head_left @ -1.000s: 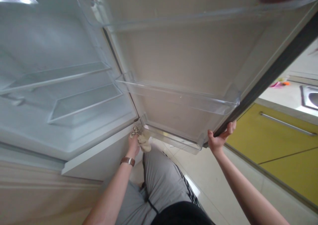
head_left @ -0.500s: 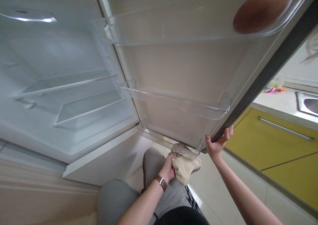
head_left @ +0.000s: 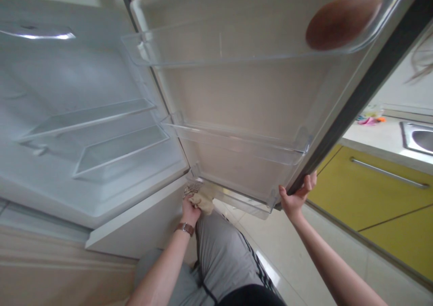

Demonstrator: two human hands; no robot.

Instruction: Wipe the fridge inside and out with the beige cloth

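Observation:
My left hand (head_left: 191, 212), with a brown-strapped watch at the wrist, is closed around a cream cloth (head_left: 202, 201). The cloth lies against the lowest clear door shelf (head_left: 233, 198), near its hinge-side end. At the lower outer corner of the open fridge door (head_left: 243, 94), my right hand (head_left: 296, 198) grips the dark door edge, thumb on the inner side and fingers round the outside. A reddish-brown oval object (head_left: 341, 22) shows through the top door shelf (head_left: 219, 56).
To the left the lit fridge interior (head_left: 77, 80) holds glass shelves (head_left: 122, 148). A white lower door or drawer front (head_left: 142, 220) juts out beneath it. Yellow cabinets (head_left: 372, 193) and a counter with a sink (head_left: 419, 137) stand right. My knees are under the door.
My left hand has carried the cloth leftwards along the bottom door shelf, from near its outer end to the hinge side. The right hand keeps its hold on the door edge.

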